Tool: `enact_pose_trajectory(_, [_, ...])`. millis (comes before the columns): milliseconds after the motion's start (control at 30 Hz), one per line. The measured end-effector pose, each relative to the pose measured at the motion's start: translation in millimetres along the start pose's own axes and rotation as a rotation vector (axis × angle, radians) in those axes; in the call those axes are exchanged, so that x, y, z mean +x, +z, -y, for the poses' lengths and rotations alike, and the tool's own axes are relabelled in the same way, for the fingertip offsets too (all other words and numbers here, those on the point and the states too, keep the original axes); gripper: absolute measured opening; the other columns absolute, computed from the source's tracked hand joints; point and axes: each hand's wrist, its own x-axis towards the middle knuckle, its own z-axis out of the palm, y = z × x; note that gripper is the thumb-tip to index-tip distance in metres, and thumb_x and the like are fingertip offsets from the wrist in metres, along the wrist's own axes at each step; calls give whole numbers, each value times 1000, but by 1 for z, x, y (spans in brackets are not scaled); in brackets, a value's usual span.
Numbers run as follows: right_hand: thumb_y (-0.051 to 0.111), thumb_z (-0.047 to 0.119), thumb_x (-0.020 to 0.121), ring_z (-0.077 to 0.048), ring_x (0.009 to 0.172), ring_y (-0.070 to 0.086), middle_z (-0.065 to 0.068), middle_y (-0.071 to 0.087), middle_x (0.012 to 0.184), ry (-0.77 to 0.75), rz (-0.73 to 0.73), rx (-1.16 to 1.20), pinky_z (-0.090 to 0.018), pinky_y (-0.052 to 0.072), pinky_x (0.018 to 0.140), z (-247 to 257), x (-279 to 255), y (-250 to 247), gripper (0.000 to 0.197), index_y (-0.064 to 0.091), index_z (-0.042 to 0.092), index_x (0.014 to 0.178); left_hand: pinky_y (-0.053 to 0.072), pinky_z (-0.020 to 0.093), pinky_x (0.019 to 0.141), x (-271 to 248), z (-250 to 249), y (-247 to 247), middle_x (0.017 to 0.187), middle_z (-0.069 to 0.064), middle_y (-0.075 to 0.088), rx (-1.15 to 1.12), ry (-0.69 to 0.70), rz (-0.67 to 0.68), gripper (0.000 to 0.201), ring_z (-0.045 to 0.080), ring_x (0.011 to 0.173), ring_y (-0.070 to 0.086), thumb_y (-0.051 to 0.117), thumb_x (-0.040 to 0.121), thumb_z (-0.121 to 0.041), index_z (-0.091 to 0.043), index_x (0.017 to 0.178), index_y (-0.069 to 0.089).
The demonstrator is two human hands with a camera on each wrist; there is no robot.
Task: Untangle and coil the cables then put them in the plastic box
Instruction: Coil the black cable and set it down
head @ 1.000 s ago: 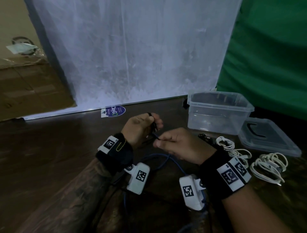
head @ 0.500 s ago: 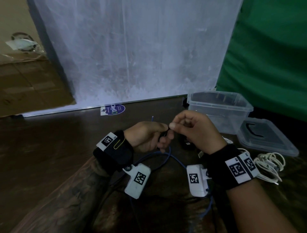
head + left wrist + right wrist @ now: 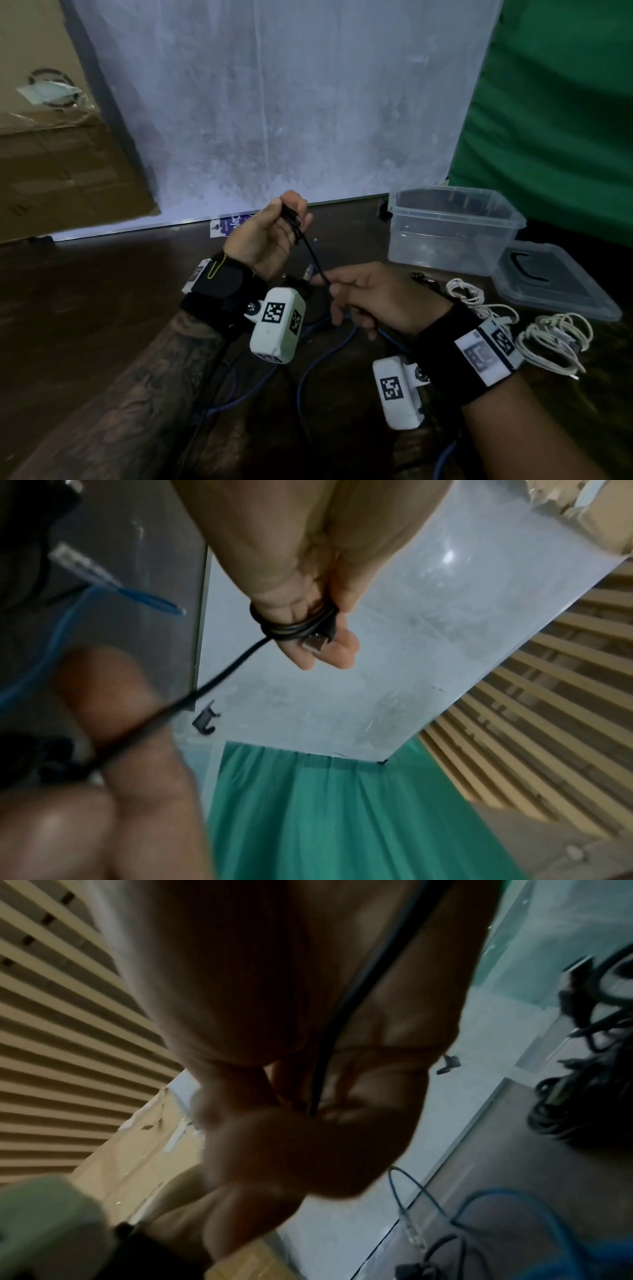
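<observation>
At centre frame, the left hand (image 3: 270, 236) is raised with a black cable (image 3: 313, 255) wound in several turns around its fingers (image 3: 329, 647), the cable's metal plug (image 3: 313, 645) lying against the fingertips. The right hand (image 3: 373, 301), lower and to the right, pinches the taut free run of the same cable between thumb and fingers. The likely risk: if the right hand lets the tension go, the small turns could spring loose off the fingers, or the trailing length could snag the blue cable (image 3: 322, 353) looping across the dark table (image 3: 85, 291) below. At right, the clear plastic box (image 3: 452, 229) stands open, nothing visible in it, its lid (image 3: 555, 284) beside it. White cable bundles (image 3: 555, 339) lie in the lower right, between the wrists and the lid, near the path to the box.
</observation>
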Motion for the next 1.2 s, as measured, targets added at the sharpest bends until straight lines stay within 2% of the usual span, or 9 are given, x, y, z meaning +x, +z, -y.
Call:
enact_pose_trajectory(167, [56,14,99,3,49,50,14,59,55,-151,-79,-112,-9,38,52,13,-3,5,22,71,8,115,55,26,75,-6,17,2,79,2,69,441,79,-70,23,16,77,68,38,100,-6,-2,97,60])
enact_pose_trajectory(300, [63,19,96,-13,74,66,1,73,78,-353,-359,-364,-34,51,71,12,-1,-7,16,75,16,86,47,15,61,-22,26,12,72,6,63,846,-15,118,22,5,62,59,45,99,-6,4,95,64])
enact_pose_trajectory(400, [58,13,98,-10,70,68,2,73,71,-413,-522,-348,-27,51,72,7,0,-20,24,68,10,76,41,12,50,-32,29,31,66,12,56,813,-177,224,31,7,51,52,37,101,-8,7,87,60])
enact_pose_trajectory(533, [61,9,95,-15,69,69,-2,72,70,-410,-569,-155,-22,52,70,-2,4,-28,16,68,8,80,50,31,65,-32,31,37,64,8,54,596,-343,303,24,18,58,52,47,89,-14,6,93,60])
enact_pose_trajectory(633, [58,13,98,-1,64,60,14,68,70,-323,-559,-176,-18,47,66,-13,10,-33,17,74,11,92,51,32,68,-30,25,34,66,3,51,328,-419,311,19,15,60,49,43,92,-15,-1,95,56])
enact_pose_trajectory(733, [51,20,102,-6,47,48,-2,63,65,-111,-394,-192,-30,48,49,-18,12,-27,25,72,15,89,55,30,73,-24,16,37,70,-2,53,-35,-386,216,22,10,62,55,39,96,-16,-7,93,59])
enact_pose_trajectory(800, [48,20,103,-12,47,44,-12,60,68,-55,-226,-70,-31,48,44,-16,11,-14,24,71,26,106,57,32,77,-18,14,33,74,0,58,-83,-270,125,27,11,66,62,37,98,-14,-6,91,63])
enact_pose_trajectory(933, [45,21,105,-5,45,45,0,60,65,14,-37,-109,-24,44,42,-9,6,4,31,56,29,133,55,31,82,-9,18,16,88,8,58,96,-79,25,23,16,80,65,35,100,-11,-3,97,57])
enact_pose_trajectory(1200, [60,21,97,-17,45,41,-9,52,59,-52,-120,-139,-22,34,41,7,-1,-1,31,66,-10,98,55,30,79,-14,30,8,79,10,70,753,85,-28,17,18,74,68,49,96,-3,2,98,65])
